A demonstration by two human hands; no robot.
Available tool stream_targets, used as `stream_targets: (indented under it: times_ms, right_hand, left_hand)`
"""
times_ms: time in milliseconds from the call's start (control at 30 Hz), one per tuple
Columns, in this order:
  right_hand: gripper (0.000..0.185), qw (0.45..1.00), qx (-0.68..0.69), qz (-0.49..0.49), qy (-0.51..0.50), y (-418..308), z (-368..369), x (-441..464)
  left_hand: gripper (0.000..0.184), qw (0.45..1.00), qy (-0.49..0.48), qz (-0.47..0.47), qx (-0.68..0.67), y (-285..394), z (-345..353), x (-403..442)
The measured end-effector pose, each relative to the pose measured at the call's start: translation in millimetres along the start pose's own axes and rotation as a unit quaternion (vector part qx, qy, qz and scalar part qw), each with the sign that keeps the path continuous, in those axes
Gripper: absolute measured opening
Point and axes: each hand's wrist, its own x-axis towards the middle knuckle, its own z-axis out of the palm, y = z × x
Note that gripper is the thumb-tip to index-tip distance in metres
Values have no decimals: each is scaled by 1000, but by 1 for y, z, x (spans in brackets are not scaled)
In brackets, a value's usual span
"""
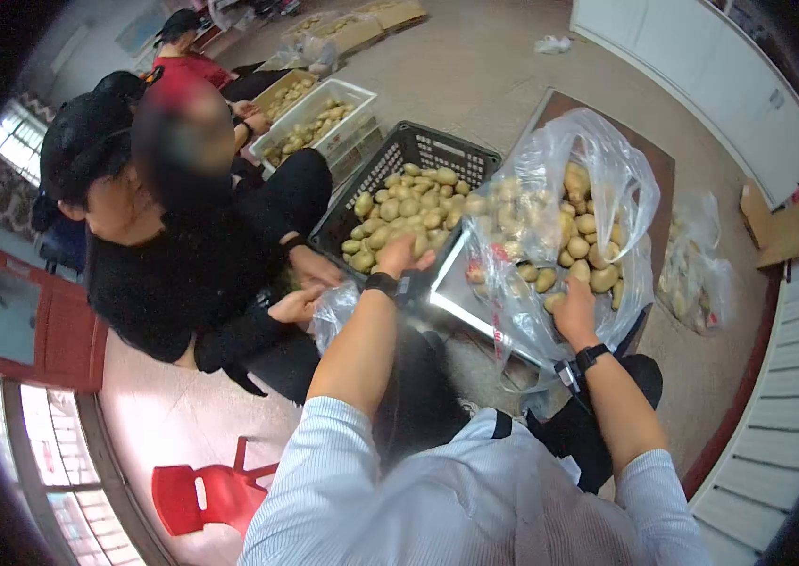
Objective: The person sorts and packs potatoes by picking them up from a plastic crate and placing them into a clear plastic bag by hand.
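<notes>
Many potatoes [409, 205] fill a black plastic crate [437, 148] in the middle. My left hand [406, 256] is over the crate's near right edge, its fingers apart and no potato visible in it. To the right, a clear plastic bag [640, 179] stands open with several potatoes [583, 226] inside, resting on a metal-edged surface [461, 307]. My right hand [576, 309] is at the bag's near side, its fingers closed round a potato [580, 272]. Wrist straps are on both my wrists.
A person in black [183, 264] sits at the left, hands on a small plastic bag [333, 313]. Another person in red [187, 71] sits farther back by a white crate [352, 94] of potatoes. A red chair [216, 495] stands lower left; another bag [697, 274] lies right.
</notes>
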Motion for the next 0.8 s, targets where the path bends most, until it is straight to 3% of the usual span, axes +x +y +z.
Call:
stream_targets:
  times_ms: [67, 167, 233, 267, 333, 400, 433, 467, 533, 633, 800]
  right_hand:
    - [37, 1000, 0, -9, -14, 8, 9, -6]
    - [38, 998, -11, -14, -58, 1, 13, -12]
    - [34, 995, -38, -1, -94, -4, 8, -13]
    - [34, 995, -38, -3, -91, -2, 9, -13]
    - [32, 994, -47, -14, -101, 8, 19, -16]
    - [32, 994, -44, -9, -100, 17, 31, -18]
    - [32, 994, -40, -5, -102, 21, 37, -19]
    - [32, 994, -40, -5, -102, 25, 42, -20]
    - [30, 992, -61, -8, -109, 32, 50, -19]
    - [28, 993, -25, -6, -112, 32, 49, -19]
    - [35, 993, 5, 24, -117, 27, 47, -18]
  left_hand:
    - [28, 999, 34, 10, -22, 0, -8, 0]
    - [21, 942, 32, 235, 237, -67, -97, 110]
    - [19, 967, 107, 159, 169, -45, -79, 84]
    - [21, 908, 67, 303, 282, -36, -69, 55]
    - [24, 814, 20, 435, 384, -17, -47, 12]
    - [19, 664, 129, 410, 612, -6, -34, -8]
    - [19, 664, 129, 410, 612, -17, -47, 15]
    - [30, 754, 114, 419, 492, -43, -74, 63]
    - [42, 827, 96, 420, 362, -50, -83, 77]
    - [41, 814, 165, 393, 394, -26, -55, 27]
    - [42, 644, 216, 311, 665, -12, -50, 10]
